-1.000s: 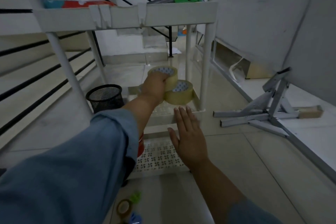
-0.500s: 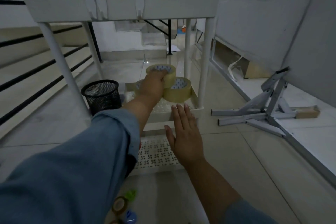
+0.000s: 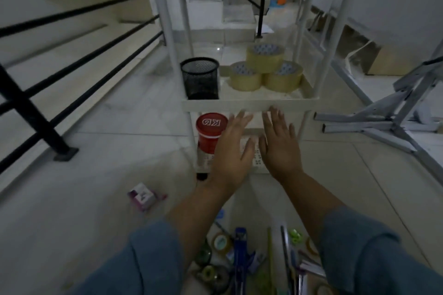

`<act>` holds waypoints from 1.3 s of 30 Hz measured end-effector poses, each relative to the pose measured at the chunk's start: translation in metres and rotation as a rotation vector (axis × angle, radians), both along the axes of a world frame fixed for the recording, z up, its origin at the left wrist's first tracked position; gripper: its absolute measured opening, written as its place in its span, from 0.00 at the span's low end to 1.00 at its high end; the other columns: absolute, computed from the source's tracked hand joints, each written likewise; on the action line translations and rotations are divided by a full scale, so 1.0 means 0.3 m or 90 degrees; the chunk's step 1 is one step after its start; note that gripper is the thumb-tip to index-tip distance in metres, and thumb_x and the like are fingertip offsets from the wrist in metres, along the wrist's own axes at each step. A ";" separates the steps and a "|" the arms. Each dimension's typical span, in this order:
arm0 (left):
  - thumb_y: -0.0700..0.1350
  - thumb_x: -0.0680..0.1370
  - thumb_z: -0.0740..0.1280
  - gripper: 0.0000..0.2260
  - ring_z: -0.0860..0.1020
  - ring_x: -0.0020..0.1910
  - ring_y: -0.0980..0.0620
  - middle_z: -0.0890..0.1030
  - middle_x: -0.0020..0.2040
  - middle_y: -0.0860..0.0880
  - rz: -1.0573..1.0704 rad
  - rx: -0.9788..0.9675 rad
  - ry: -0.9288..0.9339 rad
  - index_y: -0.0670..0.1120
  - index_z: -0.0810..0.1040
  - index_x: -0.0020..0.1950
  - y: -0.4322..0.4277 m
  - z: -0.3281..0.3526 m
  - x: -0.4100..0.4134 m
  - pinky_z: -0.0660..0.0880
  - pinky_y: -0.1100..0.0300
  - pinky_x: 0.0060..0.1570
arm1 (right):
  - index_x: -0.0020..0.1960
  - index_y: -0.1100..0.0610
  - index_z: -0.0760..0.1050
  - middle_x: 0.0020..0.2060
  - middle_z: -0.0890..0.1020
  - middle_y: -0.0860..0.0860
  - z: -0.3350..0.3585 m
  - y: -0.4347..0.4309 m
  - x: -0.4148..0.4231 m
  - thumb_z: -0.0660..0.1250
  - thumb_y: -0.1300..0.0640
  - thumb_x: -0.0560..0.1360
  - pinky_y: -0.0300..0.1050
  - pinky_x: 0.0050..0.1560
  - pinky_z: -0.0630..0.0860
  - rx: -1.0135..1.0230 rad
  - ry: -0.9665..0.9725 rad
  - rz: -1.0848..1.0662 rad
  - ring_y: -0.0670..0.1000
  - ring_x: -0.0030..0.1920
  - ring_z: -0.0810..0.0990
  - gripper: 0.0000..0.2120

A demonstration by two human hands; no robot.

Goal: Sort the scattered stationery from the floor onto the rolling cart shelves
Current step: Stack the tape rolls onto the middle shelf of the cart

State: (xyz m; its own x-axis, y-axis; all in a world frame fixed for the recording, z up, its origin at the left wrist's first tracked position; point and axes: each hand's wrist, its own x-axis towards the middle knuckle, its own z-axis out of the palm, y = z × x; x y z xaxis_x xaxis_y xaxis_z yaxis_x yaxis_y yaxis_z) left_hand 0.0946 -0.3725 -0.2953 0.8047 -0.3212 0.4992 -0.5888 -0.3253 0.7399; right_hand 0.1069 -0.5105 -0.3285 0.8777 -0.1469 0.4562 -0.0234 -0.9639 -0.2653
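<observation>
The white rolling cart (image 3: pixel 249 104) stands ahead of me. On its middle shelf three rolls of tan packing tape (image 3: pixel 265 58) are stacked, one lying on top of two, beside a black mesh pen cup (image 3: pixel 200 78). A red-lidded jar (image 3: pixel 211 132) sits on the bottom shelf. My left hand (image 3: pixel 231 151) and my right hand (image 3: pixel 281 145) hover side by side, fingers straight and empty, in front of the lower shelves. Scattered stationery (image 3: pixel 242 256) lies on the floor near my forearms: small tape rolls, a blue tool, pens, green clips.
A small purple and white box (image 3: pixel 142 196) lies on the floor tiles to the left. A black stair railing (image 3: pixel 60 141) runs along the left. A grey metal folding stand (image 3: pixel 393 117) lies on the floor to the right, beside a raised white ledge.
My left hand let go of the tape roll, now on top of the other two, and drew back beside my right hand. The view tilted down, showing the floor items.
</observation>
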 end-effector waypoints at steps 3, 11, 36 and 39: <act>0.41 0.79 0.61 0.20 0.60 0.71 0.64 0.64 0.70 0.60 0.056 -0.052 0.037 0.52 0.64 0.70 0.135 -0.119 -0.061 0.58 0.67 0.70 | 0.70 0.61 0.66 0.71 0.66 0.60 -0.072 0.093 -0.031 0.45 0.48 0.77 0.60 0.70 0.61 -0.007 0.053 0.039 0.61 0.72 0.63 0.28; 0.41 0.81 0.59 0.17 0.69 0.67 0.49 0.70 0.69 0.46 0.245 0.005 0.345 0.44 0.68 0.70 0.423 -0.518 -0.137 0.62 0.68 0.62 | 0.68 0.59 0.69 0.66 0.71 0.56 -0.318 0.257 -0.215 0.57 0.58 0.79 0.46 0.63 0.67 0.076 0.310 0.117 0.55 0.66 0.68 0.18; 0.40 0.76 0.64 0.14 0.75 0.56 0.45 0.75 0.59 0.43 0.135 0.524 0.304 0.43 0.73 0.62 0.307 -0.661 0.017 0.73 0.56 0.52 | 0.49 0.43 0.82 0.49 0.84 0.44 -0.519 0.360 -0.367 0.53 0.42 0.64 0.61 0.51 0.73 -0.095 0.463 0.107 0.51 0.51 0.84 0.23; 0.39 0.72 0.69 0.22 0.71 0.61 0.42 0.72 0.62 0.41 0.148 0.341 0.282 0.41 0.71 0.66 0.321 -0.657 0.059 0.70 0.53 0.58 | 0.45 0.42 0.81 0.41 0.83 0.40 -0.563 0.342 -0.349 0.60 0.41 0.62 0.63 0.55 0.66 -0.116 0.418 0.124 0.47 0.48 0.84 0.16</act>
State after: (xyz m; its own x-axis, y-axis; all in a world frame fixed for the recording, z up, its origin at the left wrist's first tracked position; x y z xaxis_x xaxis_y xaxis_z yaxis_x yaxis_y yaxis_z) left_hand 0.1122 -0.2762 -0.4924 0.9716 -0.2271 -0.0660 -0.1440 -0.7894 0.5968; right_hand 0.0023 -0.4079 -0.4973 0.9824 0.0687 -0.1737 0.0539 -0.9946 -0.0890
